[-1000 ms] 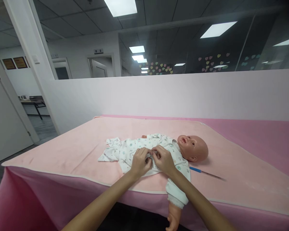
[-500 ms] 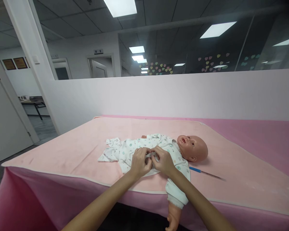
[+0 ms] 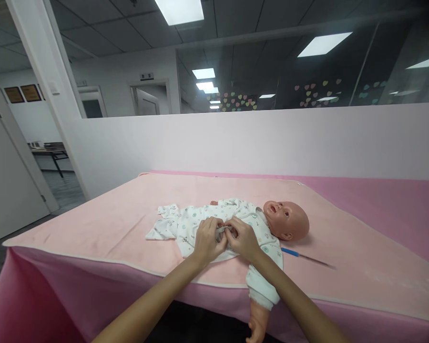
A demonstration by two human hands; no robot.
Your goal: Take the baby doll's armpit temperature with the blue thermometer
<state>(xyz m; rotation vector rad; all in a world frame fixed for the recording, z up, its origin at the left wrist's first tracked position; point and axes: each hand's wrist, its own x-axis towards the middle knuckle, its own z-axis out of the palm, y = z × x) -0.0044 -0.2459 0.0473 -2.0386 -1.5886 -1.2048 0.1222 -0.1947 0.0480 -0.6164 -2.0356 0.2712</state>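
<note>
A baby doll [image 3: 286,220] lies on its back on a pale pink blanket [image 3: 121,224], head to the right. It wears a white printed romper [image 3: 180,224]. My left hand [image 3: 207,242] and my right hand [image 3: 243,239] meet over the doll's belly, both pinching the front edges of the romper together. One doll arm in a white sleeve [image 3: 262,288] hangs over the table's near edge. A thin blue-handled stick [image 3: 300,255] lies on the blanket just right of my right wrist.
The table carries a darker pink cloth [image 3: 389,200] under the blanket. A low white partition wall [image 3: 236,143] stands right behind the table. An open doorway [image 3: 39,157] at the left leads to a room with a desk.
My fingers have shifted slightly on the romper's front, drawing closer together. The doll and the blue-handled stick have stayed in place.
</note>
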